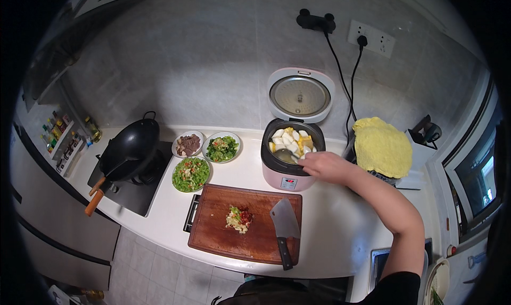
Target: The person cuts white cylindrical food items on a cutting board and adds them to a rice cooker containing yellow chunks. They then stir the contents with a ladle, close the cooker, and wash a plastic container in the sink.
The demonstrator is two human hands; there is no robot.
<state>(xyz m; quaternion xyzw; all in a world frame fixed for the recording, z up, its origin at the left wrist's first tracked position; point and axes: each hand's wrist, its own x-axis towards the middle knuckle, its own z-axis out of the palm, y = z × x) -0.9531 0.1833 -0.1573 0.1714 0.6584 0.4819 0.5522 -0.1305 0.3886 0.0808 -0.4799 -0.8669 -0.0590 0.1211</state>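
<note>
My right hand (325,167) reaches over the front rim of a pink rice cooker (273,180) and grips a spoon or ladle (285,156). The spoon's bowl dips into the pot, among white chunks (289,136) and pieces of yellow corn (304,140). Behind the pot, the cooker's lid (300,95) stands raised. Out of view is my left hand. On a wooden cutting board (223,247) before me lies a small heap of chopped garlic and red and green pepper (239,220). A cleaver (285,221) rests along the board's right side.
Plates of sliced meat (188,145), chopped greens (222,148) and chopped green vegetable (191,174) stand left of the cooker. A black wok (129,149) leans over the hob (131,197). Power cords (352,85) hang behind a yellow cloth (382,147) covering an appliance.
</note>
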